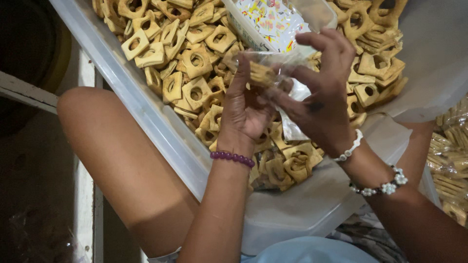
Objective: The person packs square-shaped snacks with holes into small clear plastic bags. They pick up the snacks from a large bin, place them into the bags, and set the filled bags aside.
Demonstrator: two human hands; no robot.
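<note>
Left hand (246, 109) and right hand (319, 92) fingers grasping clear plastic bag (273, 70) of biscuits; multicoloured label pack (273, 22) just behind

The left hand (243, 109) and right hand (319, 95) meet over a clear plastic tub (146, 122), both pinching a small clear plastic bag (273, 73) with a square biscuit (261, 74) inside, between the fingertips. Below and around the hands lie heaped square tan biscuits with round holes (195, 61). Just above the right hand stands a clear container with a colourful printed sheet (275, 19). Right of the right wrist, bagged biscuits (451, 160) lie outside the tub. A purple bead bracelet (232, 157) circles the left wrist; white bead bracelets (385, 187) circle the right.
</note>
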